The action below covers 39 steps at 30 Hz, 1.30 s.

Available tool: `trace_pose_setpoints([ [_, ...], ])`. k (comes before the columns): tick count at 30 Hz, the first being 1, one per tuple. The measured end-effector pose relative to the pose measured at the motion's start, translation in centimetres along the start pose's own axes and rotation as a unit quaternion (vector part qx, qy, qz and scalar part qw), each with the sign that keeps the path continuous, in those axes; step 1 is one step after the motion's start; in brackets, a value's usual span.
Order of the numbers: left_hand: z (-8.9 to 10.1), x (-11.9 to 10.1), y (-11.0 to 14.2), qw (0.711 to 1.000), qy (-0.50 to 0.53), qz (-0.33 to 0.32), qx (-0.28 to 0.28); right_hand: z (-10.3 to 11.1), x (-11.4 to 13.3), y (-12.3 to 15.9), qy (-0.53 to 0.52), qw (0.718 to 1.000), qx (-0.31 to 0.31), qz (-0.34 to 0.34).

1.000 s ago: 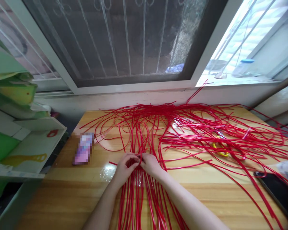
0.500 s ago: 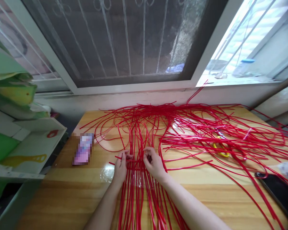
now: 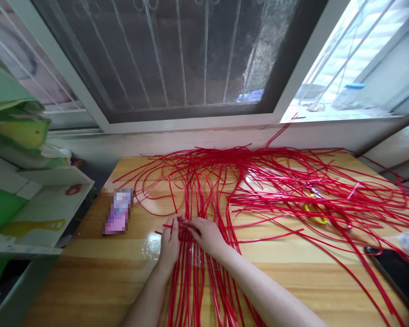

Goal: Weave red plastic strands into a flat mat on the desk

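Note:
Long red plastic strands [image 3: 187,290] run lengthwise over the wooden table, with a few crosswise strands woven among them near my hands. My left hand [image 3: 171,238] is at the left edge of this weave, fingers closed around a crosswise red strand whose short end [image 3: 166,225] pokes out to the left. Close beside it, my right hand [image 3: 204,234] reaches over the lengthwise strands, its fingertips pinched on a red strand near the left fingers. Clear tape [image 3: 198,254] lies across the strands just below the hands.
A big tangle of loose red strands [image 3: 225,156] covers the far edge and right side. Yellow-handled scissors [image 3: 315,213] lie under strands there. A dark phone [image 3: 393,272] is at right, a pixelated pink packet [image 3: 118,213] at left. A window [image 3: 191,122] stands behind the table [image 3: 98,272].
My right hand has moved left across the lengthwise strands, up to my left hand. The left hand stays almost in place at the weave's left edge.

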<state>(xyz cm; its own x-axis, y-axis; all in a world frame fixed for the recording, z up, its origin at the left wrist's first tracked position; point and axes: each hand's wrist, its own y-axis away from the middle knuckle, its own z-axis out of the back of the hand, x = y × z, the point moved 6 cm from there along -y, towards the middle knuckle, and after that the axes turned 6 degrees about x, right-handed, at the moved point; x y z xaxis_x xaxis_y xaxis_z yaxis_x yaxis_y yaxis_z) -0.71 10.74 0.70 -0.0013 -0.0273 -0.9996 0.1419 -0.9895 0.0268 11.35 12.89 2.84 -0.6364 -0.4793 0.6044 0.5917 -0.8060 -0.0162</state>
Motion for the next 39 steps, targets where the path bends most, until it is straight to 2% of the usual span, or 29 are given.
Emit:
trace_pose_setpoints([
  [8,-1.2,-2.6,0.6,0.988,-0.117,-0.085,0.056,0.0,0.0,0.0,-0.008,1.000,0.001,-0.026],
  [11,-1.8,-3.3,0.9,0.974,-0.167,-0.117,0.098,-0.2,-0.3,-0.2,0.003,0.998,0.003,-0.057],
  [21,-2.4,-3.7,1.4,0.944,-0.219,-0.198,0.145,-0.4,-0.4,-0.2,0.017,0.997,-0.008,-0.075],
  [25,-2.3,-3.3,1.2,0.954,-0.193,-0.199,0.117,-0.3,-0.3,-0.2,0.034,0.997,-0.007,-0.076],
  [29,-2.1,-2.1,0.1,0.962,-0.196,-0.162,0.100,-0.1,-0.3,-0.1,0.033,0.996,-0.019,-0.074],
  [34,-2.2,-1.5,-1.0,0.939,-0.303,-0.130,0.094,0.1,-0.4,0.0,0.008,0.997,-0.033,-0.065],
  [39,-2.4,-2.2,-1.2,0.918,-0.372,-0.132,0.049,0.0,-0.5,0.0,0.001,0.998,-0.035,-0.061],
])
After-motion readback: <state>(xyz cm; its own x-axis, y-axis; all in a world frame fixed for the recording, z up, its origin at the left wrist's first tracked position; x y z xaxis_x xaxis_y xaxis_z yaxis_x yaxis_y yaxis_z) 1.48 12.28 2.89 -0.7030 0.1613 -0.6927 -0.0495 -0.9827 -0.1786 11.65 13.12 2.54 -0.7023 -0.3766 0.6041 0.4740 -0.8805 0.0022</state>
